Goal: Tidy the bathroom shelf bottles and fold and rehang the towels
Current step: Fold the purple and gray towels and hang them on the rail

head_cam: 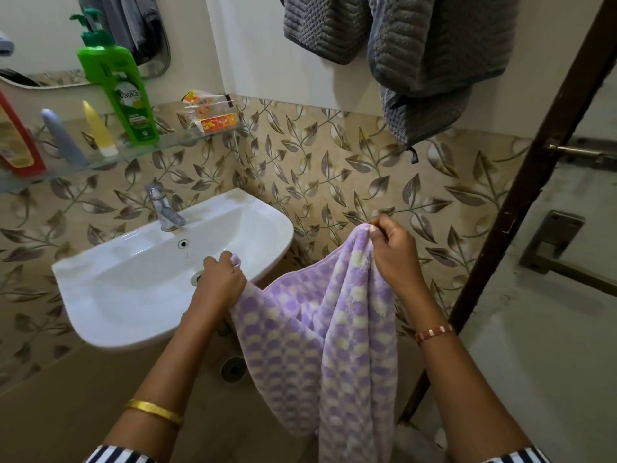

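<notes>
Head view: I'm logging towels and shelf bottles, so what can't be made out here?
- Grey towels: tops and whatever they hang from are cut off by the top edge.
- Red bottle: cut off by the left edge.
- Purple checked towel: bottom runs past the lower edge.
- Small packets on the glass shelf: print too blurred to read.

Soft, even indoor light; faint shadows; edges bowed by wide lens; slight blur.
</notes>
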A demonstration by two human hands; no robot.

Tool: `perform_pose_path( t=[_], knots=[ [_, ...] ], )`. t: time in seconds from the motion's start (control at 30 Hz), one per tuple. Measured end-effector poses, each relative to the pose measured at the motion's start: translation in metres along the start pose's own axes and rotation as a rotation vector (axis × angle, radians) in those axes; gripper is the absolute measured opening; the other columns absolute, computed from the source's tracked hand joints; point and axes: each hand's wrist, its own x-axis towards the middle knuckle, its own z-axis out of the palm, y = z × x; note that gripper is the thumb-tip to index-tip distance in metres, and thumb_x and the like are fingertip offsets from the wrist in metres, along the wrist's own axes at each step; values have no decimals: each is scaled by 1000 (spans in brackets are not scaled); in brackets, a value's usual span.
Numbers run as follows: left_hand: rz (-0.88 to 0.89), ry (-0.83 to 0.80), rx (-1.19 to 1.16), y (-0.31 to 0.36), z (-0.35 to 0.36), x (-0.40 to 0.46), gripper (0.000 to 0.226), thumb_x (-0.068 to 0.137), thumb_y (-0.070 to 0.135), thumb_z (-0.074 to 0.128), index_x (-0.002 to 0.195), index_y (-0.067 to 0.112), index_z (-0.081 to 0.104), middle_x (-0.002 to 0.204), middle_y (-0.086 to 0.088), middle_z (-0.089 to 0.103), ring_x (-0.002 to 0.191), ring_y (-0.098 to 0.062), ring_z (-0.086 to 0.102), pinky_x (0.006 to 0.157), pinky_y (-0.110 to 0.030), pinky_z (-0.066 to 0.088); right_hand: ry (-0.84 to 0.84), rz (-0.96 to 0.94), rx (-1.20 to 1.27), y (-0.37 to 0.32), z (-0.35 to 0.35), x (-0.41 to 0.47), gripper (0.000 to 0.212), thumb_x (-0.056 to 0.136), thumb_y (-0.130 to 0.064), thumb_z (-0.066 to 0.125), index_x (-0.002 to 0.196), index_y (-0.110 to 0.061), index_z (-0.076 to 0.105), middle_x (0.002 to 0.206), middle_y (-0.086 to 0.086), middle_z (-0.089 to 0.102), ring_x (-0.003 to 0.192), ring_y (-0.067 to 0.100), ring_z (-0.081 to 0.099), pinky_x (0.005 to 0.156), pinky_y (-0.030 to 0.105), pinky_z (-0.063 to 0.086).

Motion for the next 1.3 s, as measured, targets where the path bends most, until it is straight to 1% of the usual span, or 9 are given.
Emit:
perform_pose_path(
  t=[0.17,0.37,0.47,0.63,0.73,0.9,1.0,1.1,1.3],
  knots=[
    [158,-118,-217,4,1,-10,32,98,16,30,121,10,50,125,-17,53,112,-33,51,87,-34,41,-172,2,-40,-4,11,-6,18,92,-10,45,79,-17,55,68,-4,56,65,9,50,58,22,39],
    [338,-345,-704,53,13,-45,31,92,2,39,106,21,59,114,-10,62,99,-11,58,87,-23,46,-424,-25,-39,-24,35,-20,14,88,-9,52,92,-11,66,80,-2,64,76,12,60,69,24,47],
    [432,-415,-696,68,20,-52,25,93,12,43,88,28,61,86,8,65,77,6,61,72,-11,47,-435,-58,39,-39,36,-21,16,87,-4,51,88,-9,66,77,-4,64,76,12,63,72,23,51],
    [510,-240,-752,71,9,-53,28,92,19,49,71,29,65,65,12,62,63,2,55,62,-14,45,-392,-12,183,-42,24,-21,5,85,-7,59,81,-10,58,76,17,58,69,19,50,67,32,43],
    [483,-106,-872,82,-5,-58,31,92,16,48,65,23,61,58,11,61,59,1,53,58,-16,45,-403,106,393,-38,23,-25,14,86,-9,59,74,-11,53,66,11,53,61,12,49,59,22,41],
    [283,66,-1206,81,-50,-43,23,92,24,49,72,17,59,73,-10,61,67,-18,58,67,-30,50,-635,258,188,-3,13,-36,31,79,-25,69,63,-2,58,62,7,48,56,13,43,51,20,35],
    [338,221,-890,70,-60,-29,23,93,26,48,77,13,58,73,-6,52,69,-17,46,67,-31,40,-525,359,142,10,15,-40,28,80,-25,69,58,-18,54,58,-4,53,53,8,46,50,16,39],
    [314,316,-414,56,-53,-24,28,95,27,43,113,11,57,98,-2,57,86,-15,51,76,-26,39,-265,232,123,0,13,-25,32,81,-22,68,60,-18,43,59,-2,40,55,10,37,54,26,30],
    [644,-110,-593,78,-20,-56,31,94,27,38,124,31,48,119,18,54,110,2,50,90,0,34,-439,-139,45,-67,24,-7,5,81,-13,65,76,-14,64,76,0,69,75,9,65,73,25,53]
  ],
)
